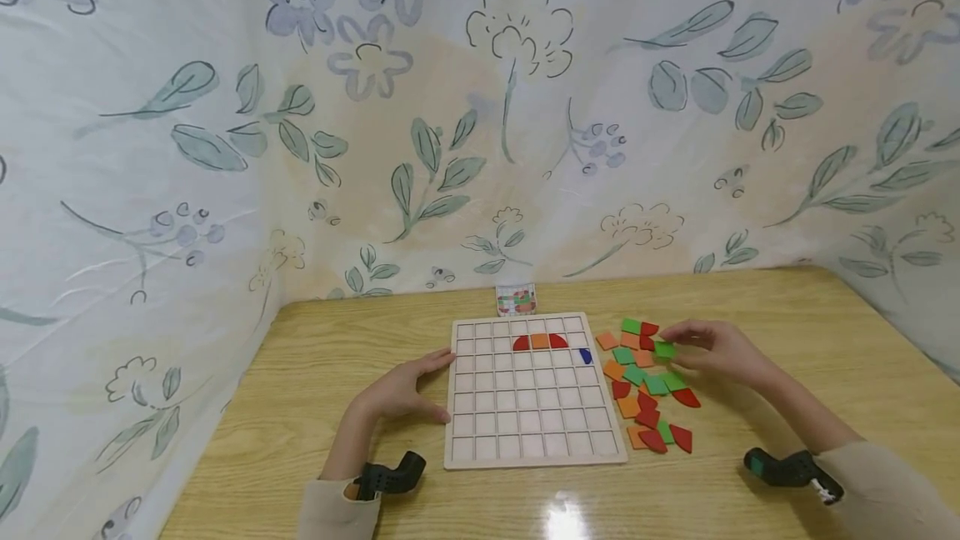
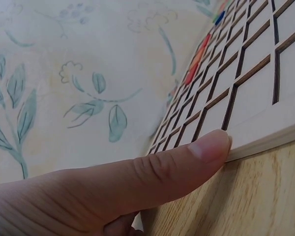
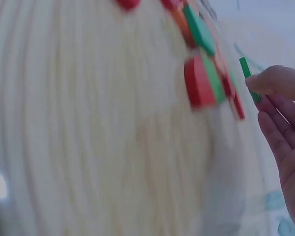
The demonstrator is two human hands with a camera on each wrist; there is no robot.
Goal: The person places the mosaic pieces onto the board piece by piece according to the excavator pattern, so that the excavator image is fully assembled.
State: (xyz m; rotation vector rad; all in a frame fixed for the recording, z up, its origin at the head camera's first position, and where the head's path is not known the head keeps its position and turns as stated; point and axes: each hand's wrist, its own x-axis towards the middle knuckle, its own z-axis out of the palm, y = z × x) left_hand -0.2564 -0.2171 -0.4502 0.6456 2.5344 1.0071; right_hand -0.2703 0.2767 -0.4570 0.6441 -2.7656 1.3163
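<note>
A pale wooden grid board (image 1: 516, 401) lies on the table, divided into square cells. In its upper rows sit two red quarter-round tiles (image 1: 521, 343) with an orange square tile (image 1: 539, 342) between them, and a blue tile (image 1: 586, 356) near the right edge. My left hand (image 1: 401, 390) rests at the board's left side; in the left wrist view its thumb (image 2: 211, 146) touches the board's edge. My right hand (image 1: 716, 348) pinches a green square tile (image 3: 249, 79) between thumb and fingers, held above the loose tiles.
Right of the board lies a loose spread of red, orange and green tiles (image 1: 627, 408), some overlapping. A small printed picture card (image 1: 516, 299) stands behind the board. The wooden table (image 1: 337, 340) meets a floral cloth (image 1: 450, 107) at the back.
</note>
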